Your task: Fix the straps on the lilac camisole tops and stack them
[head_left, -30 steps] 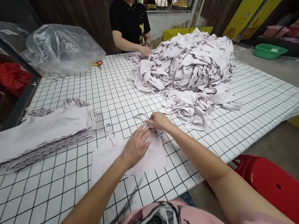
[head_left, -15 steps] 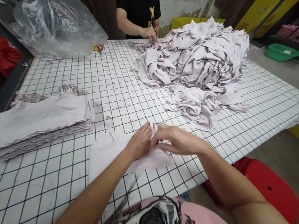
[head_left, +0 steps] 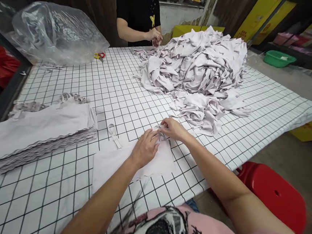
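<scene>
A pale pinkish garment piece (head_left: 108, 165) with a wavy lower edge lies flat on the table in front of me. My left hand (head_left: 145, 149) rests palm down on its upper right part, fingers stretched toward the corner. At that corner my right hand (head_left: 174, 129) pinches a narrow strap (head_left: 162, 137), its fingertips close to those of the left. Another looped strap (head_left: 114, 135) extends from the garment's upper left edge. What lies under my left fingers is hidden.
A folded garment stack (head_left: 37, 136) stands left. A large loose pile of garments (head_left: 195, 66) lies right of centre. Across the table a person (head_left: 139, 20) handles fabric. Scissors (head_left: 100, 56) lie near a clear plastic bag (head_left: 58, 34). A red stool (head_left: 275, 197) stands right.
My right hand has shifted up and away from me along the strap, and its fingers now pinch. The left hand has flattened on the garment. The view has tilted slightly.
</scene>
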`<state>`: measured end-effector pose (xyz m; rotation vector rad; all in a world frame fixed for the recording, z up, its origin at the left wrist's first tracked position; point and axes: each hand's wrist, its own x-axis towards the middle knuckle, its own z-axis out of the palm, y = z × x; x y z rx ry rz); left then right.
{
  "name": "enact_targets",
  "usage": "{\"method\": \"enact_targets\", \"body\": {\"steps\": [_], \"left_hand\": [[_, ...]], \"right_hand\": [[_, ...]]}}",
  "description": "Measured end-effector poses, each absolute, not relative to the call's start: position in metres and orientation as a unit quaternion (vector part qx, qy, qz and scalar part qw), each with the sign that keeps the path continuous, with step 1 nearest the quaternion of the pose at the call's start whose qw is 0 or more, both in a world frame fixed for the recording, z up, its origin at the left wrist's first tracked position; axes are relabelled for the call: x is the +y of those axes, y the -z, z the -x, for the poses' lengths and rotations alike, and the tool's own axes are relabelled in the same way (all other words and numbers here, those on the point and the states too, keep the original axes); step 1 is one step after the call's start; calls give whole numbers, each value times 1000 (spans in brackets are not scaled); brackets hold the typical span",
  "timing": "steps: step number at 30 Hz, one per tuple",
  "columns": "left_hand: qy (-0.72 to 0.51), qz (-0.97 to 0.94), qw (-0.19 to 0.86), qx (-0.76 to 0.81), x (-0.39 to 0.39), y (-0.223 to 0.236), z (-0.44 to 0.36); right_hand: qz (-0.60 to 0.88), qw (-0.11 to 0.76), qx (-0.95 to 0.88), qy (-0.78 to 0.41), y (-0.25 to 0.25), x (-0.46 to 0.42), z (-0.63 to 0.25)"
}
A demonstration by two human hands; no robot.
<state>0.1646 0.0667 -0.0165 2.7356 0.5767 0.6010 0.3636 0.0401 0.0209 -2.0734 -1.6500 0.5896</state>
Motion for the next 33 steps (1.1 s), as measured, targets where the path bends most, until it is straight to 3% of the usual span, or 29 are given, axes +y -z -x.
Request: {"method": "enact_targets", "body": {"steps": [11,17,21,28,33], "left_hand": [[-227,-936,165,213,70,12,-165],[-218,-938,172,209,71,12,-166],[-214,-937,169,218,72,11,-166],[-219,-933,185,215,72,14,-166],[-236,-920,200,240,74,16,-165]], "right_hand": [[703,120,-597,-369,-40,69,-372],[568,140,-601,-544,-64,40,-378],[494,132,-614,-602,-74,0,-385],[434,202,-614,-628,-78,-50,-390],[457,321,-563,-609,-67,-36,-380]]}}
